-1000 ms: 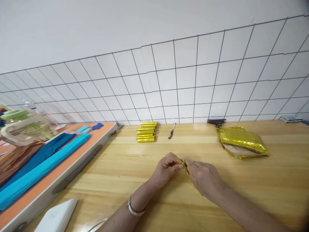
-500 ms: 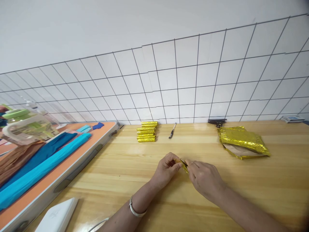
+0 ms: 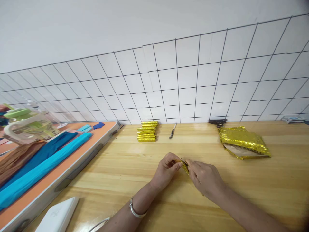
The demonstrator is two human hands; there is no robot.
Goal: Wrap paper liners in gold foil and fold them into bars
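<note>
A small piece of gold foil is pinched between my two hands above the wooden table. My left hand, with a silver bangle on the wrist, grips its upper left end between thumb and fingertips. My right hand closes on its other side, its fingers partly hiding the foil. Farther back lies a row of folded gold foil strips, with a pen to their right. A stack of larger gold foil sheets with brown insides rests at the right.
A black clip lies by the tiled wall. On the left, an orange-topped surface bears blue and brown cloth and a green-lidded container. A white flat device sits at the near left, a cable beside it.
My right hand has shifted slightly and its fingers have changed their hold, with a little more foil showing. My left hand stays nearly still.
</note>
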